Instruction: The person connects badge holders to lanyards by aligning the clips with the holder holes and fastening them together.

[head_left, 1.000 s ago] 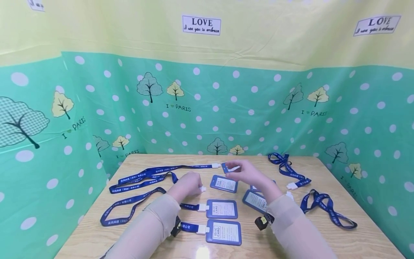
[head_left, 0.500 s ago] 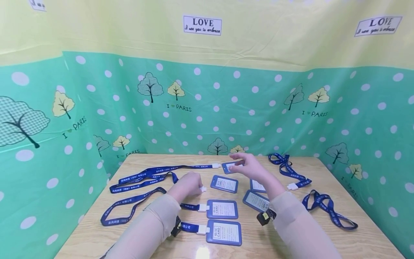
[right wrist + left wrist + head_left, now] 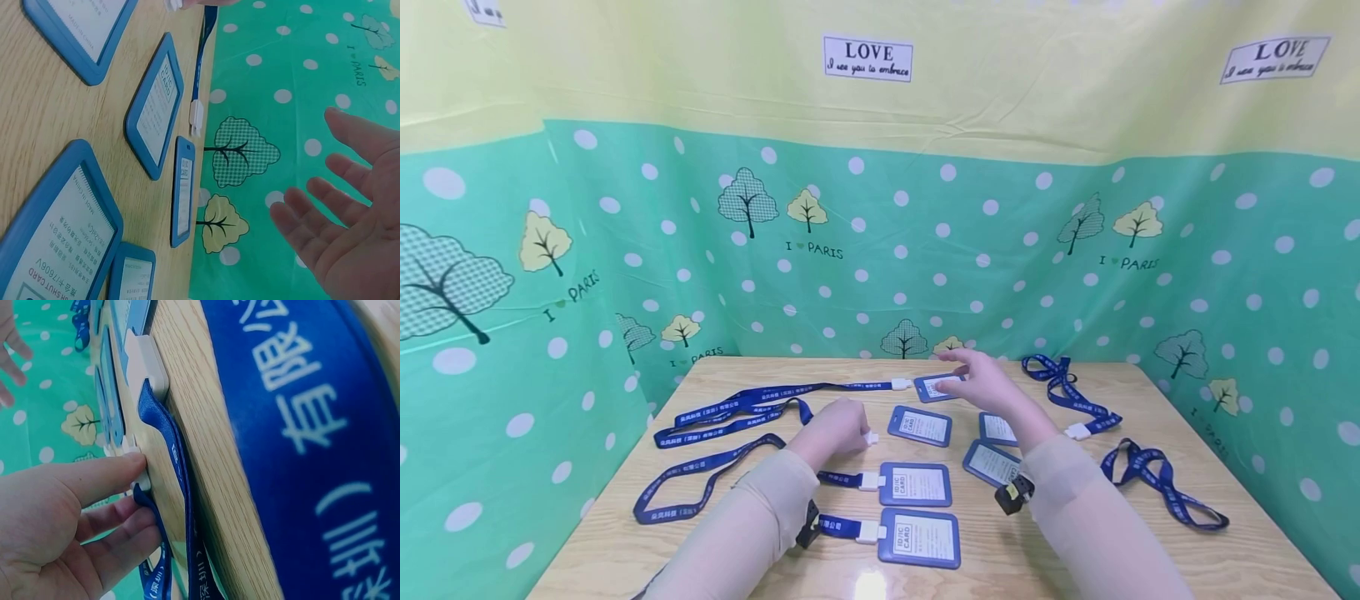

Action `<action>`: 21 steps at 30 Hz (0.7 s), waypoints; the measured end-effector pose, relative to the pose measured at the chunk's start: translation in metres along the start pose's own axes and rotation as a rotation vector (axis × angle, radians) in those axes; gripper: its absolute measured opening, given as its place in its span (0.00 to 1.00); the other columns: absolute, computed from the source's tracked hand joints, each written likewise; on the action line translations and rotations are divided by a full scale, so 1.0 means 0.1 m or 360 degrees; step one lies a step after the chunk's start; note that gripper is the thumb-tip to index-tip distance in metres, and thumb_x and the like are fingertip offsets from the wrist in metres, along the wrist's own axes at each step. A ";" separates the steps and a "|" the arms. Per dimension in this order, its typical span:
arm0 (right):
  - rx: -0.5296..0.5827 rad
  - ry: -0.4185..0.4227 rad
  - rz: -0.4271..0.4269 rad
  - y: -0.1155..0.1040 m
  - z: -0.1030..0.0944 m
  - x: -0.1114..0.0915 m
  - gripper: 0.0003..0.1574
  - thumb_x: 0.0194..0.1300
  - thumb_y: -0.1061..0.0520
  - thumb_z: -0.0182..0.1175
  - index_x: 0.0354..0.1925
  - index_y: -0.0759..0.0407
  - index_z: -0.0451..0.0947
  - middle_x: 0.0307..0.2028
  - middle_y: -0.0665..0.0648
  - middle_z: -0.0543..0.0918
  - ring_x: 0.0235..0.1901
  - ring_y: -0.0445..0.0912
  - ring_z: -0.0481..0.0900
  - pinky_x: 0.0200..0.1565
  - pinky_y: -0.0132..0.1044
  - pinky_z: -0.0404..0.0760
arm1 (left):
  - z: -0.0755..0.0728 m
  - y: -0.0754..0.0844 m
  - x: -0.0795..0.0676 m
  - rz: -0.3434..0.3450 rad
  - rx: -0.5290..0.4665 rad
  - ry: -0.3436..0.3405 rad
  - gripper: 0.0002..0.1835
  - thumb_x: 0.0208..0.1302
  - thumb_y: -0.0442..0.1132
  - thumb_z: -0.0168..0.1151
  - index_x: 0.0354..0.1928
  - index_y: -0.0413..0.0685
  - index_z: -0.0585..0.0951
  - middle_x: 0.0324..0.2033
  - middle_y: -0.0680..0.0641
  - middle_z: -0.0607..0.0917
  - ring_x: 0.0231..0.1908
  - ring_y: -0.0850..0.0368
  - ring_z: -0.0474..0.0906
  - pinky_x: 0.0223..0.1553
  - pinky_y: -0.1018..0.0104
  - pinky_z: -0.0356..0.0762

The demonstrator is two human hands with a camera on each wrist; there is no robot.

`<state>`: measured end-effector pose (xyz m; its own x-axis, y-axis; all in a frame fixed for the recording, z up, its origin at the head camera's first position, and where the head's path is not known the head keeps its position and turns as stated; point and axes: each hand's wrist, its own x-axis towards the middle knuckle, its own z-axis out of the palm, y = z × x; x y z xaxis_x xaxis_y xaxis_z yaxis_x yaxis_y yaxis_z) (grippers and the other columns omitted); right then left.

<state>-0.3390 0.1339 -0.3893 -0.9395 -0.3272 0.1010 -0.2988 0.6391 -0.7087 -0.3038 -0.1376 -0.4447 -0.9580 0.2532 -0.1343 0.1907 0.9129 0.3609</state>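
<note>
My left hand (image 3: 838, 427) pinches the white plastic clip (image 3: 143, 479) of a blue lanyard between thumb and fingers, low over the table. Just right of that clip lies a blue ID card holder (image 3: 920, 426), apart from it. My right hand (image 3: 981, 387) hovers above the far card holder (image 3: 929, 389), fingers spread and holding nothing, as the right wrist view confirms. The far holder's slotted end points toward the white clip of the far lanyard (image 3: 820, 387); a small gap seems to separate them.
Two card holders joined to lanyards lie nearer, one above the front holder (image 3: 919, 538). Two loose holders, one being the tilted holder (image 3: 992, 463), sit under my right forearm. Lanyards (image 3: 1161, 483) lie at the right. A patterned curtain (image 3: 880, 250) stands behind the wooden table (image 3: 1187, 567).
My right hand has lifted off the far card holder and moved slightly right, fingers spreading, which uncovers more of that holder. The left hand stays in place on its clip.
</note>
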 end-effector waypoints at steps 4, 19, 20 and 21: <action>-0.0097 0.0017 0.0011 0.02 0.03 0.02 0.37 0.65 0.49 0.71 0.70 0.51 0.72 0.66 0.57 0.75 0.62 0.60 0.74 0.54 0.55 0.82 | 0.00 0.00 0.00 -0.0006 -0.0019 -0.0005 0.03 0.58 0.36 0.74 0.34 0.48 0.89 0.32 0.51 0.85 0.28 0.57 0.77 0.38 0.62 0.80; -0.0266 -0.0074 0.0054 0.13 0.23 0.12 0.41 0.62 0.51 0.73 0.70 0.54 0.71 0.67 0.59 0.75 0.65 0.61 0.72 0.62 0.57 0.75 | 0.00 -0.02 0.03 -0.0011 0.0007 -0.0028 0.03 0.58 0.37 0.74 0.35 0.49 0.90 0.32 0.52 0.86 0.29 0.58 0.77 0.42 0.60 0.82; -0.0277 -0.0075 0.0064 0.13 0.24 0.11 0.41 0.62 0.51 0.73 0.70 0.54 0.71 0.67 0.60 0.75 0.65 0.61 0.72 0.62 0.58 0.75 | 0.00 -0.03 0.03 -0.0001 0.0019 -0.0026 0.03 0.58 0.37 0.73 0.35 0.49 0.90 0.33 0.52 0.86 0.29 0.58 0.77 0.42 0.60 0.82; -0.0289 -0.0078 0.0074 0.13 0.25 0.11 0.41 0.62 0.51 0.73 0.70 0.55 0.72 0.67 0.60 0.75 0.65 0.61 0.72 0.63 0.58 0.74 | 0.00 -0.03 0.03 0.0005 0.0025 -0.0026 0.03 0.58 0.37 0.73 0.35 0.49 0.90 0.33 0.52 0.86 0.29 0.58 0.77 0.42 0.60 0.82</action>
<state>-0.3492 0.1212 -0.4144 -0.9451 -0.3251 0.0342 -0.2849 0.7679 -0.5738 -0.3076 -0.1394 -0.4465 -0.9538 0.2611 -0.1485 0.1971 0.9171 0.3466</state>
